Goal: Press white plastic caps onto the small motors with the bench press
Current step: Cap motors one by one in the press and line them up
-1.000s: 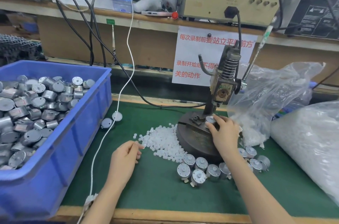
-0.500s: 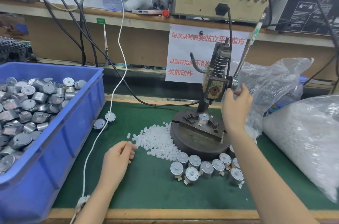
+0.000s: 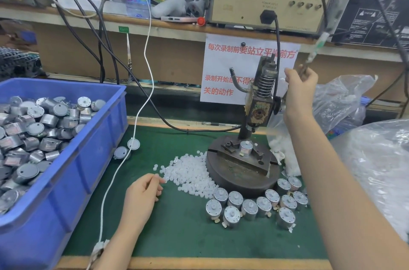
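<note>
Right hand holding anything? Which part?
Yes: the right hand grips the press lever on its thin shaft, below the pale handle end.

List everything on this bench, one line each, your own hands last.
Blue plastic crate: one, blue, left.
Small silver motors: many in the crate; about a dozen in front of the press; one on its fixture.
White plastic caps: a pile, white, left of the press base.
Dark metal bench press: one, centre of green mat.
Clear plastic bags: two, right.
Beige metal box: one, shelf.
Left hand: fingertips at the caps.
Right hand: grips press lever.
</note>
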`<move>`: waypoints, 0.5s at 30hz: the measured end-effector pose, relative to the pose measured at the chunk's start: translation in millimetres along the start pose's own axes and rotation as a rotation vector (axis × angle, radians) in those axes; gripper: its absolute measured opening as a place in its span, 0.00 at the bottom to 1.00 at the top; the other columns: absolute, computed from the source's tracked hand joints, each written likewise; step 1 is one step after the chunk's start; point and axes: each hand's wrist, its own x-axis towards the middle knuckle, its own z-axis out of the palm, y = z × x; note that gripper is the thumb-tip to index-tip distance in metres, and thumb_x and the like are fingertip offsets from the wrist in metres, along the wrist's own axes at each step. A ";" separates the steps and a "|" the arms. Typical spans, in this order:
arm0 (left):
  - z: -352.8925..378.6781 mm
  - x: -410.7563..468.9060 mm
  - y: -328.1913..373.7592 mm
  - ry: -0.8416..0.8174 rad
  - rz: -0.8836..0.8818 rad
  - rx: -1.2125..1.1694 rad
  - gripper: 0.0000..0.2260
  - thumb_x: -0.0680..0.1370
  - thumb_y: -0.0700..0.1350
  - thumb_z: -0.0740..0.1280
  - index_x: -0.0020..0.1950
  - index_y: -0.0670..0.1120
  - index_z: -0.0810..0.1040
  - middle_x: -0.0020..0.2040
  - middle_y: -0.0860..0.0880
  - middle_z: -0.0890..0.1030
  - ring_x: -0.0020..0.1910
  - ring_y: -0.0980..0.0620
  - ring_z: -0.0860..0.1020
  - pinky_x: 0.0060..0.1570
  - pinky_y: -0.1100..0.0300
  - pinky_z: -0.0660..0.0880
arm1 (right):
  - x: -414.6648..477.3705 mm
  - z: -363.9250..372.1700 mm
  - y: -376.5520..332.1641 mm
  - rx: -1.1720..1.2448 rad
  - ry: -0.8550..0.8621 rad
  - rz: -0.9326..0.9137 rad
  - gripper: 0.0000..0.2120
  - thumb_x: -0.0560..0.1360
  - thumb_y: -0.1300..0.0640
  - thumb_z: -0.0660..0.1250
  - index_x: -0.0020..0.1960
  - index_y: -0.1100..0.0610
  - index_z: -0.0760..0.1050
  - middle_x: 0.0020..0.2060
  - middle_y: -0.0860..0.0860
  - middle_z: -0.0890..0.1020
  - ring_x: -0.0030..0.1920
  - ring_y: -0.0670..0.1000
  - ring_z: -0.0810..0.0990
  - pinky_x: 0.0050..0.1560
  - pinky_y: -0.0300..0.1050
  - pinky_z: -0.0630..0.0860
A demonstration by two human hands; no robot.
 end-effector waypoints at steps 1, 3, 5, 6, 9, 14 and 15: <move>0.5 0.4 -0.1 0.005 -0.002 0.001 0.13 0.78 0.38 0.60 0.36 0.43 0.79 0.32 0.47 0.76 0.30 0.52 0.72 0.27 0.73 0.68 | -6.1 -1.0 2.3 0.038 0.034 -0.010 0.12 0.76 0.57 0.63 0.58 0.54 0.65 0.49 0.47 0.72 0.50 0.46 0.72 0.45 0.33 0.68; 1.3 0.5 -0.4 0.009 -0.004 0.017 0.13 0.78 0.39 0.60 0.36 0.44 0.79 0.31 0.48 0.76 0.30 0.53 0.72 0.27 0.73 0.68 | -21.8 -4.1 5.3 0.098 0.086 -0.036 0.07 0.76 0.57 0.63 0.46 0.52 0.64 0.41 0.46 0.70 0.44 0.45 0.71 0.43 0.32 0.68; 1.6 0.3 -0.7 0.002 -0.001 0.038 0.13 0.78 0.39 0.60 0.36 0.44 0.79 0.31 0.48 0.76 0.31 0.53 0.73 0.27 0.73 0.68 | -33.9 -10.8 7.2 0.154 0.079 -0.035 0.08 0.77 0.57 0.62 0.42 0.51 0.65 0.39 0.45 0.70 0.42 0.43 0.72 0.44 0.32 0.68; 1.9 0.2 -1.1 0.002 -0.001 0.041 0.13 0.78 0.39 0.60 0.36 0.43 0.79 0.32 0.48 0.76 0.31 0.53 0.73 0.27 0.73 0.68 | -37.1 -15.6 7.6 0.173 0.058 -0.014 0.07 0.77 0.57 0.61 0.42 0.51 0.66 0.38 0.45 0.72 0.42 0.42 0.73 0.47 0.34 0.69; 1.8 0.8 -1.7 0.009 0.001 0.047 0.13 0.78 0.39 0.60 0.37 0.43 0.79 0.32 0.47 0.77 0.31 0.53 0.73 0.27 0.73 0.69 | -37.1 -29.1 9.2 0.176 -0.018 0.035 0.06 0.78 0.58 0.60 0.43 0.51 0.68 0.38 0.46 0.74 0.45 0.42 0.76 0.58 0.40 0.70; 1.6 0.2 -2.9 0.013 0.011 0.054 0.13 0.78 0.39 0.60 0.37 0.43 0.79 0.32 0.47 0.77 0.31 0.53 0.73 0.27 0.72 0.69 | -36.0 -36.8 10.5 0.116 -0.101 0.008 0.07 0.78 0.61 0.60 0.42 0.51 0.69 0.40 0.46 0.76 0.47 0.44 0.76 0.64 0.46 0.69; 1.6 0.2 -2.9 0.013 0.012 0.051 0.13 0.78 0.39 0.60 0.37 0.43 0.79 0.32 0.47 0.77 0.31 0.52 0.73 0.27 0.72 0.69 | -36.7 -37.1 13.0 0.117 -0.101 -0.016 0.07 0.78 0.61 0.60 0.43 0.51 0.70 0.42 0.46 0.77 0.49 0.44 0.76 0.64 0.45 0.69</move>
